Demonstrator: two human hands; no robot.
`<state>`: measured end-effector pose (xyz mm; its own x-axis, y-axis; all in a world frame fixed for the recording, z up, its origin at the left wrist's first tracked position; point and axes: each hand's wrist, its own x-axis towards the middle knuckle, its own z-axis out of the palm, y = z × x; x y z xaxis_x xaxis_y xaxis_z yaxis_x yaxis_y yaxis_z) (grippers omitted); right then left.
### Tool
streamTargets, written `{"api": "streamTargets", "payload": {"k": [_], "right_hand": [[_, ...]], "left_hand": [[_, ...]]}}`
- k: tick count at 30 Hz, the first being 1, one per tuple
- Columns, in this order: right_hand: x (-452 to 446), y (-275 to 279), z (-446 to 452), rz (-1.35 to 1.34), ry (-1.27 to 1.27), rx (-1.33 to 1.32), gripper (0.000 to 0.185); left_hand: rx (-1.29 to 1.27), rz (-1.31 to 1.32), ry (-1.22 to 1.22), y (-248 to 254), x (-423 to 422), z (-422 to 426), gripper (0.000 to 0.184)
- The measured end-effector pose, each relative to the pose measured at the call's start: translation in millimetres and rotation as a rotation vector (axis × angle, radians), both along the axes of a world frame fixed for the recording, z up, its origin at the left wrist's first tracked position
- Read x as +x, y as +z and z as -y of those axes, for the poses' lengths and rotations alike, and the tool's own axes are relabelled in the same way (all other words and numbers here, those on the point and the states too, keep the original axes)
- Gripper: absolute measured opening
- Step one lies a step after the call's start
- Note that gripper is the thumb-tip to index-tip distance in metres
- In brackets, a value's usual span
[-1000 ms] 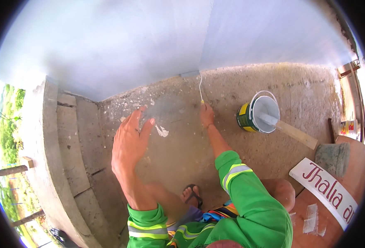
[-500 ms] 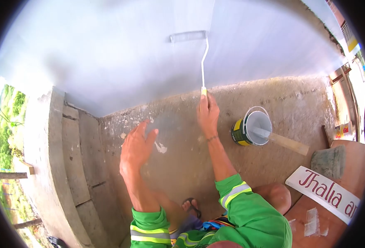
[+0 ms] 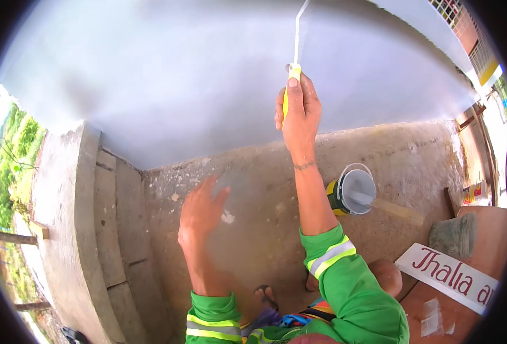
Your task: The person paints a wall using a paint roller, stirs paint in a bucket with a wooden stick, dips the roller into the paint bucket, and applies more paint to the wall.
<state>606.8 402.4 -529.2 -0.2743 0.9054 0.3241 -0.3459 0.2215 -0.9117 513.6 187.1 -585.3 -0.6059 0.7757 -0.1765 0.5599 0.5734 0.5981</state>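
Note:
My right hand [image 3: 301, 117] is wrapped round the yellow handle of a paint roller [image 3: 297, 40], arm stretched up in front of the pale grey-white wall [image 3: 207, 86]. The roller's white metal rod runs up past the top edge of view, so its sleeve is out of sight. Nothing is in my left hand [image 3: 203, 209], held over the floor with fingers and thumb apart and slightly blurred. Right of my right forearm stands a paint bucket [image 3: 335, 198] with a yellow and dark label and greyish paint inside. A wooden stick [image 3: 399, 211] leans out of it.
Stacked concrete blocks [image 3: 107, 223] form a low ledge at left. On the right are a grey worn bucket [image 3: 453, 235], a white lettered sign [image 3: 445, 275] and a brown board [image 3: 454, 321]. Paint specks mark the concrete floor [image 3: 253, 229].
My right hand has moved up along the wall with the paint roller, taking its sleeve out of view. My left hand has shifted slightly right and down in view.

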Motion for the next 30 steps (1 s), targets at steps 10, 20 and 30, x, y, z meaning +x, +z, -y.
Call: {"api": "streamTargets", "payload": {"k": [10,20,30], "right_hand": [[-0.2,-174.7,41.1,0.404,-0.121,-0.011,0.035],[30.8,-333.8,81.8,0.762,-0.151,-0.233,0.043],[31.8,-398.9,62.7,0.863,-0.137,-0.213,0.034]], "left_hand": [[-0.054,0.036,0.042,22.1,8.7,8.6,0.047],[-0.037,-0.017,0.058,27.1,7.9,30.0,0.049],[-0.002,-0.046,0.067,24.5,8.7,40.2,0.049]]}}
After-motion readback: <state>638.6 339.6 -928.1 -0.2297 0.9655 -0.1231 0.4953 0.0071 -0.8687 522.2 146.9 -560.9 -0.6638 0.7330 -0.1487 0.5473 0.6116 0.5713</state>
